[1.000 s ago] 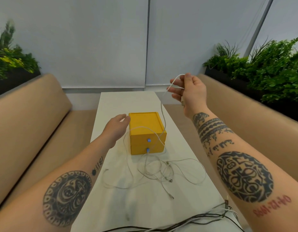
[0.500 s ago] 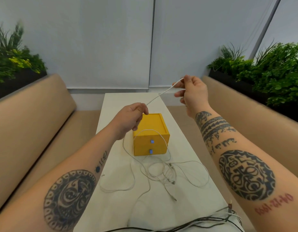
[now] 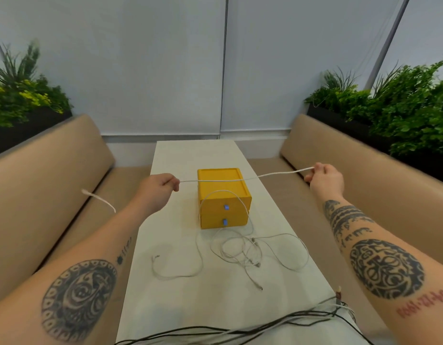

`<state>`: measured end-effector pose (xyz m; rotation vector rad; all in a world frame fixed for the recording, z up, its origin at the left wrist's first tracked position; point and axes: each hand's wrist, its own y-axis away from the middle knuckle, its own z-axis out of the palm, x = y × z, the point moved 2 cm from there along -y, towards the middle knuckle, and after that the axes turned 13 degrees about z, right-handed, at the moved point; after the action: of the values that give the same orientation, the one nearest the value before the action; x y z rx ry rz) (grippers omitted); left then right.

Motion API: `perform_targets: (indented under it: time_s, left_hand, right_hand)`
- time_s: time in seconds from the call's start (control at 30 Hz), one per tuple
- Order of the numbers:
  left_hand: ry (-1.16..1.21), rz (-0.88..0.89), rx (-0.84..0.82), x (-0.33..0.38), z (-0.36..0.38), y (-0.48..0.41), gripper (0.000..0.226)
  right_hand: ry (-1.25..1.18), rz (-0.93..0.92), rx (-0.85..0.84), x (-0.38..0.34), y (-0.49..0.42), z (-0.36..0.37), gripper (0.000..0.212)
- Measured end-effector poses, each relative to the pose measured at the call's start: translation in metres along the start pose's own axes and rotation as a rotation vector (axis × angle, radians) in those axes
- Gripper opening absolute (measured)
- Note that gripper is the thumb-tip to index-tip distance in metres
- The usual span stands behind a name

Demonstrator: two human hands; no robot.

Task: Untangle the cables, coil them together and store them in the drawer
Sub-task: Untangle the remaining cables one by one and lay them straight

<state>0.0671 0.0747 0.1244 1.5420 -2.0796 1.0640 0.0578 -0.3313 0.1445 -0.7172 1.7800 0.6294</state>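
White cable (image 3: pixel 240 180) is running taut above the yellow drawer box (image 3: pixel 223 192), left hand (image 3: pixel 157 189) and right hand (image 3: pixel 326 176) each gripping it, probably needing gentle pulling so the nearer tangle (image 3: pixel 243 252) is not tightening.

Yellow drawer box (image 3: pixel 219 185), blue knobs (image 3: pixel 226 207), white cables (image 3: pixel 243 252).

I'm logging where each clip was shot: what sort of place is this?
Probably a café or office lounge booth: tan padded benches run along both sides of a long white table, with planters of greenery behind the backrests.
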Motion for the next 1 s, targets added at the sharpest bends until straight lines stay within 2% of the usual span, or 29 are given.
perform_targets:
  time_s: [0.17,0.23,0.3,0.37,0.43,0.47,0.57,0.63,0.77,0.87,1.0]
  left_hand:
    - [-0.025,0.045,-0.037,0.028,0.012,0.007,0.032]
    - [-0.062,0.080,-0.055,0.045,0.017,0.007,0.031]
    - [-0.086,0.120,-0.100,0.064,0.026,0.007,0.031]
    - [-0.068,0.167,-0.144,0.081,0.038,0.006,0.031]
    - [-0.039,0.217,-0.154,0.098,0.046,0.004,0.030]
    - [-0.037,0.243,-0.148,0.105,0.047,0.002,0.029]
    - [-0.098,0.262,-0.100,0.111,0.038,-0.008,0.028]
    - [-0.157,0.240,-0.088,0.105,0.026,-0.011,0.028]
    - [-0.334,0.206,-0.117,0.102,0.019,-0.001,0.028]
    - [-0.343,0.122,-0.092,0.088,0.020,0.014,0.028]
    - [-0.289,0.021,-0.060,0.065,0.015,0.039,0.030]
  right_hand:
    - [0.475,0.009,-0.025,0.030,0.016,0.001,0.033]
    - [0.554,-0.049,-0.055,0.027,0.031,0.013,0.035]
    - [0.471,-0.205,-0.224,0.019,0.051,0.034,0.039]
    - [0.371,-0.338,-0.516,0.010,0.082,0.056,0.039]
    - [0.352,-0.388,-0.726,0.002,0.111,0.072,0.034]
    - [0.332,-0.384,-0.773,-0.001,0.120,0.077,0.033]
    - [0.224,-0.364,-0.764,-0.006,0.113,0.074,0.032]
    - [0.314,-0.456,-0.691,-0.008,0.093,0.061,0.034]
    - [0.510,-0.582,-0.674,-0.015,0.070,0.030,0.035]
    - [0.630,-0.607,-0.653,-0.005,0.053,0.011,0.035]
    - [0.711,-0.551,-0.633,0.026,0.029,-0.015,0.035]
